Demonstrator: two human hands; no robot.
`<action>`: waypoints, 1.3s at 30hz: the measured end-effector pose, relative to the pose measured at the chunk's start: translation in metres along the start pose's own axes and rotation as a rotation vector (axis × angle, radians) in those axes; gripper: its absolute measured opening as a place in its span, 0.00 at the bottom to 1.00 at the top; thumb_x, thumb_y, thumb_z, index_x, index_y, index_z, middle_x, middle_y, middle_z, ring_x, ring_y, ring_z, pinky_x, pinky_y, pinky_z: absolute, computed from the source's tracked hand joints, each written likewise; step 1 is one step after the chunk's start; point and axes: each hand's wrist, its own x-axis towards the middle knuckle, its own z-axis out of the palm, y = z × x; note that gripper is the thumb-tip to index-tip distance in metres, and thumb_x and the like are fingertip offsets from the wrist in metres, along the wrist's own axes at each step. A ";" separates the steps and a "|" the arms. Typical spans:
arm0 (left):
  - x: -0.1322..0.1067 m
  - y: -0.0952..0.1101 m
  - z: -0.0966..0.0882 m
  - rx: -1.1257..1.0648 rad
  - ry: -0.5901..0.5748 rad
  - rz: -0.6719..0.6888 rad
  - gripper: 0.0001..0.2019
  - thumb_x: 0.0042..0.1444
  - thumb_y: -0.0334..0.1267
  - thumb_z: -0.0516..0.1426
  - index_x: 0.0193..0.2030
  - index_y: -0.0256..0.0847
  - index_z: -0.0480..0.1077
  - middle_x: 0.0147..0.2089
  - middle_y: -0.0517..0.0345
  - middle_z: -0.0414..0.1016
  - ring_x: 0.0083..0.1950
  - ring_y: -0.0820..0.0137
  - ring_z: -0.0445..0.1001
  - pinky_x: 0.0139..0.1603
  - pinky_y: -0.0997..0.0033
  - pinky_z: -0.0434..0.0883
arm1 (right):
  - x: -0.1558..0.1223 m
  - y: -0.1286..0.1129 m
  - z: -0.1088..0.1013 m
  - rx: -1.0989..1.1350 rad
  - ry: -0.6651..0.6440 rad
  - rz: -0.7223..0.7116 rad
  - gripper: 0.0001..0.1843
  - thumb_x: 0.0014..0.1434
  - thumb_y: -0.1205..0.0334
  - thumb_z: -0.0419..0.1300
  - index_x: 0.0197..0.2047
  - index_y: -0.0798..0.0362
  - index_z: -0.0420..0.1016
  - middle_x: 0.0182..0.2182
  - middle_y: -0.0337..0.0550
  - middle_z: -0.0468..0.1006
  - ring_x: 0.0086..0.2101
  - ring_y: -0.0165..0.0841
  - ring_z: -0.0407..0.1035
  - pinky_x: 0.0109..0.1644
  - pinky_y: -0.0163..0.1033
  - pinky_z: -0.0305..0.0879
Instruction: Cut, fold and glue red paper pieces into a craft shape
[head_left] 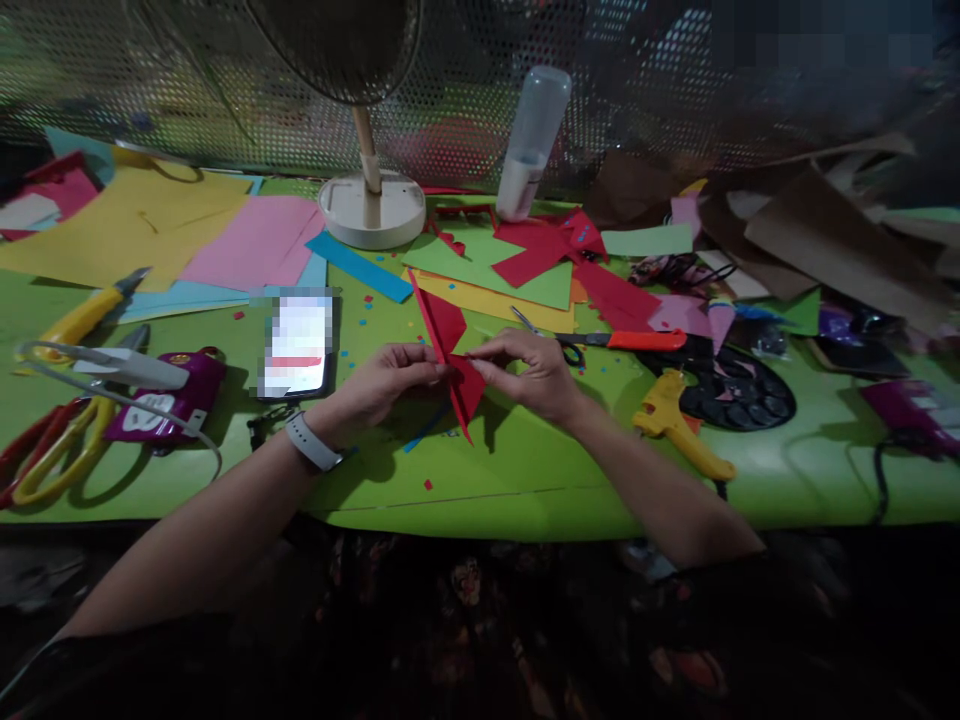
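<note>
A folded piece of red paper [442, 318], with pointed ends at top and bottom, is held up over the green table [540, 460]. My left hand [386, 380] pinches its middle from the left, thumb and fingers pressed together; a pale band circles that wrist. From the other side, my right hand [536, 375] pinches the same paper close to its centre. Just beyond my right hand lie scissors [574, 352] and an orange-handled cutter [645, 340]. A thin blue paper strip [427, 428] lies beneath the hands, and small paper bits are scattered around.
A lit phone [300, 345], purple power socket [169, 400] and yellow-handled scissors [71, 460] lie left. Behind stand a fan [371, 215] and an upturned bottle [534, 145]. Coloured sheets [255, 240] spread across the back. A yellow glue gun [686, 425] and black palette [765, 390] are right.
</note>
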 end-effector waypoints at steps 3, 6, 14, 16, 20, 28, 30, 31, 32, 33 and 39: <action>0.000 0.000 0.001 -0.024 -0.009 0.011 0.08 0.45 0.37 0.68 0.30 0.36 0.76 0.29 0.57 0.79 0.30 0.75 0.76 0.35 0.77 0.73 | -0.001 -0.003 0.002 0.001 0.001 0.040 0.05 0.59 0.64 0.62 0.38 0.52 0.79 0.30 0.40 0.79 0.29 0.28 0.70 0.32 0.36 0.69; 0.000 0.000 0.001 -0.030 -0.024 0.031 0.08 0.45 0.38 0.68 0.29 0.36 0.76 0.28 0.59 0.78 0.29 0.77 0.74 0.33 0.78 0.72 | -0.002 -0.003 0.002 0.035 -0.026 0.036 0.06 0.59 0.64 0.61 0.40 0.52 0.78 0.31 0.40 0.79 0.29 0.28 0.70 0.33 0.36 0.69; 0.001 0.001 -0.002 0.046 0.001 0.038 0.10 0.46 0.42 0.67 0.30 0.37 0.77 0.28 0.58 0.77 0.27 0.76 0.73 0.30 0.78 0.70 | -0.001 -0.003 -0.001 0.022 -0.069 -0.040 0.07 0.59 0.66 0.60 0.41 0.50 0.77 0.33 0.41 0.80 0.31 0.29 0.71 0.34 0.37 0.70; 0.001 0.001 -0.003 0.058 0.012 0.033 0.10 0.46 0.42 0.66 0.30 0.37 0.77 0.28 0.58 0.77 0.27 0.76 0.73 0.30 0.78 0.70 | -0.001 -0.003 -0.002 0.020 -0.072 -0.069 0.07 0.59 0.67 0.60 0.41 0.50 0.77 0.33 0.40 0.80 0.32 0.29 0.72 0.35 0.37 0.70; 0.001 0.001 -0.002 0.074 0.037 0.011 0.08 0.47 0.41 0.65 0.29 0.38 0.76 0.28 0.58 0.77 0.28 0.75 0.73 0.30 0.77 0.70 | 0.000 -0.003 -0.002 0.024 -0.090 -0.130 0.08 0.58 0.68 0.60 0.40 0.50 0.77 0.32 0.40 0.80 0.33 0.30 0.72 0.37 0.38 0.70; -0.001 0.004 0.000 0.070 0.026 0.013 0.06 0.46 0.39 0.64 0.27 0.39 0.76 0.27 0.57 0.76 0.28 0.74 0.72 0.30 0.76 0.69 | -0.001 -0.002 -0.002 0.139 -0.094 -0.025 0.08 0.57 0.68 0.61 0.40 0.51 0.78 0.33 0.40 0.80 0.31 0.28 0.71 0.34 0.35 0.69; -0.001 0.003 0.000 0.066 0.028 0.008 0.05 0.47 0.38 0.64 0.27 0.39 0.76 0.27 0.57 0.76 0.28 0.75 0.72 0.30 0.76 0.69 | -0.001 -0.001 -0.002 0.158 -0.099 -0.022 0.08 0.57 0.67 0.61 0.40 0.50 0.78 0.33 0.39 0.80 0.31 0.28 0.71 0.34 0.35 0.69; 0.000 0.002 0.000 0.063 0.033 0.006 0.05 0.47 0.38 0.64 0.27 0.39 0.76 0.27 0.58 0.76 0.27 0.75 0.72 0.30 0.76 0.69 | -0.001 -0.001 -0.002 0.167 -0.098 -0.024 0.08 0.57 0.67 0.62 0.40 0.50 0.78 0.33 0.39 0.79 0.31 0.27 0.71 0.34 0.35 0.69; 0.000 0.002 0.000 0.060 0.035 0.007 0.05 0.46 0.38 0.64 0.27 0.38 0.76 0.27 0.58 0.76 0.27 0.76 0.71 0.31 0.76 0.69 | -0.001 0.000 -0.001 0.175 -0.094 -0.023 0.08 0.56 0.67 0.62 0.40 0.50 0.78 0.33 0.39 0.79 0.31 0.27 0.71 0.34 0.35 0.69; 0.001 0.001 -0.001 0.056 0.038 0.009 0.05 0.46 0.38 0.64 0.27 0.38 0.76 0.27 0.59 0.76 0.27 0.76 0.71 0.31 0.76 0.69 | -0.001 0.000 -0.001 0.183 -0.089 -0.021 0.08 0.56 0.68 0.62 0.40 0.50 0.78 0.33 0.39 0.79 0.31 0.27 0.70 0.34 0.35 0.69; 0.001 0.000 -0.001 0.053 0.040 0.015 0.07 0.45 0.39 0.65 0.28 0.38 0.76 0.27 0.59 0.76 0.28 0.76 0.71 0.32 0.76 0.69 | 0.000 -0.002 -0.002 0.203 -0.105 -0.001 0.06 0.56 0.67 0.61 0.38 0.51 0.78 0.32 0.39 0.79 0.30 0.27 0.70 0.32 0.34 0.68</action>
